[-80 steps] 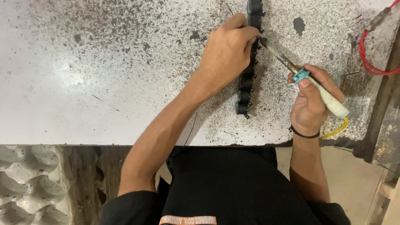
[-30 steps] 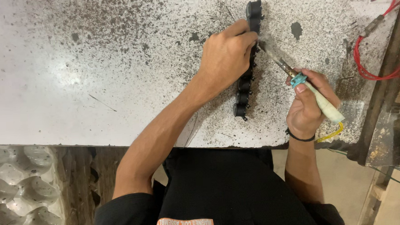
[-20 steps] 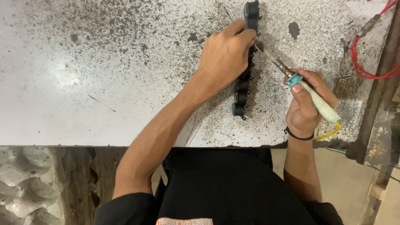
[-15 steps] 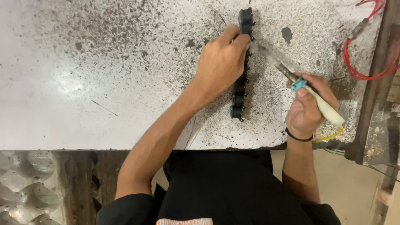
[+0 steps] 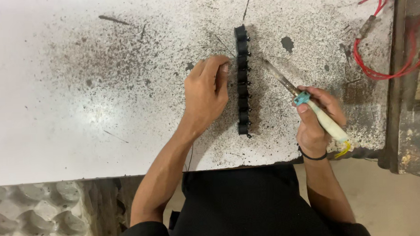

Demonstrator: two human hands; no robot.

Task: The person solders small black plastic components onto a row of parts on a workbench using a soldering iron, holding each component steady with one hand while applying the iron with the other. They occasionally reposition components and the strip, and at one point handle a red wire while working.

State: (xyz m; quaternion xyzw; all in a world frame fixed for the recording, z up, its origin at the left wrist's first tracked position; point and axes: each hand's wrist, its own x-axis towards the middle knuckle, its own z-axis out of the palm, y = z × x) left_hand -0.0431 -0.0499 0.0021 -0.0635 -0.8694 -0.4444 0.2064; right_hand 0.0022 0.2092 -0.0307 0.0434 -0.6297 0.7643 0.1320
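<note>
A black strip of several joined small components (image 5: 242,81) lies lengthwise on the speckled white tabletop (image 5: 76,91). My left hand (image 5: 208,94) rests just left of the strip, fingers curled, with the fingertips pinching a thin wire (image 5: 223,45) that runs up and left from them. My right hand (image 5: 316,120) holds a soldering iron (image 5: 308,104) with a pale handle and teal collar. Its metal tip points up-left and stops a little to the right of the strip, not touching it.
Red wires (image 5: 386,53) loop at the table's right edge beside a worn wooden rail (image 5: 409,76). A grey moulded egg-type tray (image 5: 35,220) sits below the table at lower left. My black shirt (image 5: 242,211) fills the bottom centre.
My left hand has slid off the strip to its left side, uncovering it. The iron's tip has drawn back to the right, away from the strip.
</note>
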